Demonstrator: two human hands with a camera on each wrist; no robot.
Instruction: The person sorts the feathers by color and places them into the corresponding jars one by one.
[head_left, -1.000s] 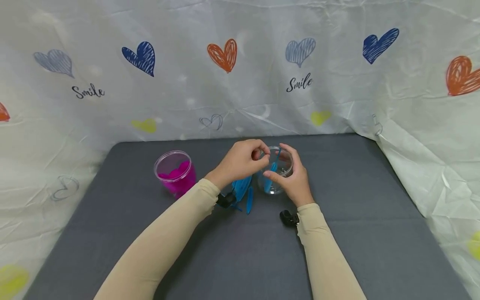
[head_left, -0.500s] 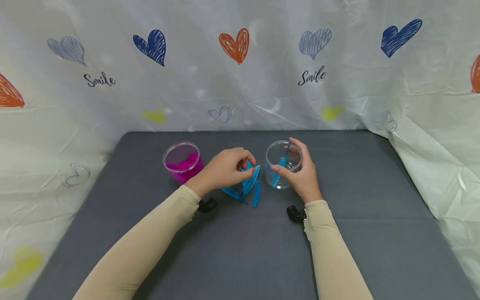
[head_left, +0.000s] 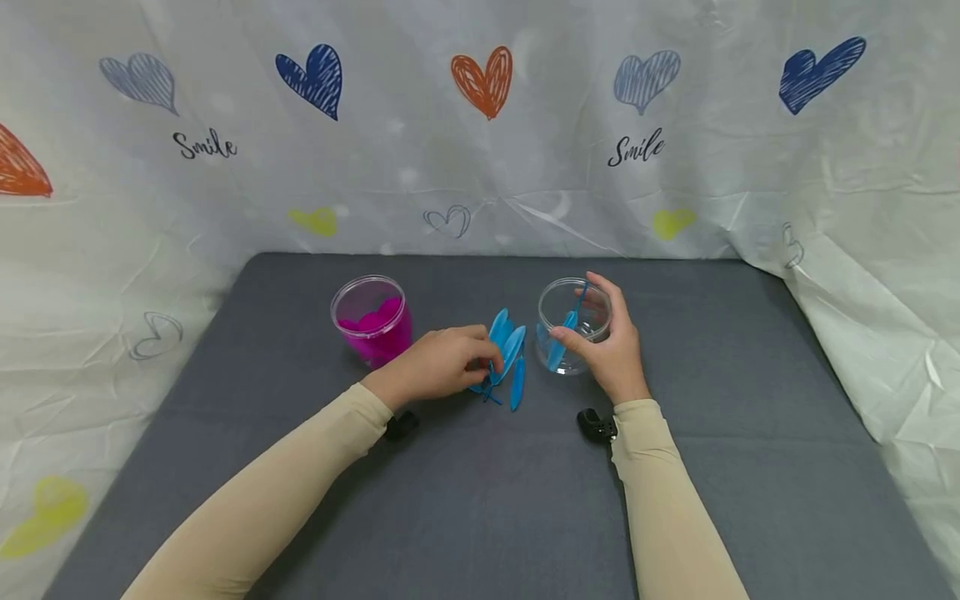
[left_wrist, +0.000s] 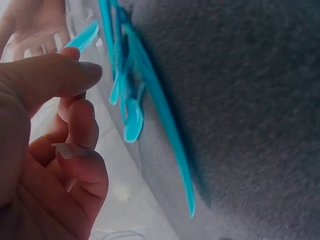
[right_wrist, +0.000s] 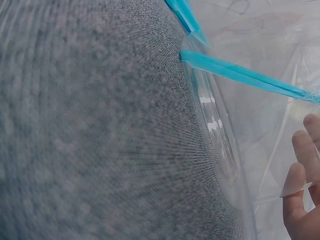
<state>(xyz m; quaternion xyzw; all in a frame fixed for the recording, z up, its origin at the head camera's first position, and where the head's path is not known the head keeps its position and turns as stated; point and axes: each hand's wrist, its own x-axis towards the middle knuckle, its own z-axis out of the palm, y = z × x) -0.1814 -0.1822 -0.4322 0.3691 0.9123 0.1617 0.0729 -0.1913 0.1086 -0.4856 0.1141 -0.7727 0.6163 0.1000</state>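
I can't make out whether the person's left grip (head_left: pixel 442 365) has caught one of the blue spoons (head_left: pixel 511 350). The thumb and fingertips are drawn in narrow right at the heap, covering part of it, and even the left wrist view shows nothing clearly between them. Counting the spoons is hopeless too, since they overlap and their thin stems tangle by the fingers. The right grip (head_left: pixel 618 360) is easier to read: it's curled around the clear jar (head_left: pixel 558 302), thumb on the near side, other fingers partly behind the plastic. That thumb crosses close over a lone spoon (head_left: pixel 572 320) inside. The right wrist view trims this hand to a few fingers at its edge, and both sleeves (head_left: pixel 671 492) run out of sight.

The spoons are bright sky blue and a little shiny, long and tapered at the broad end. Their heap lies on the dark grey counter (head_left: pixel 480 508), between the two jars, with one spoon along its right side. The lone spoon leans in its jar, broad part low, thin end up by the rim. Just behind the left wrist stands the other jar (head_left: pixel 363 293), holding magenta pieces (head_left: pixel 378 317) too jumbled to name.
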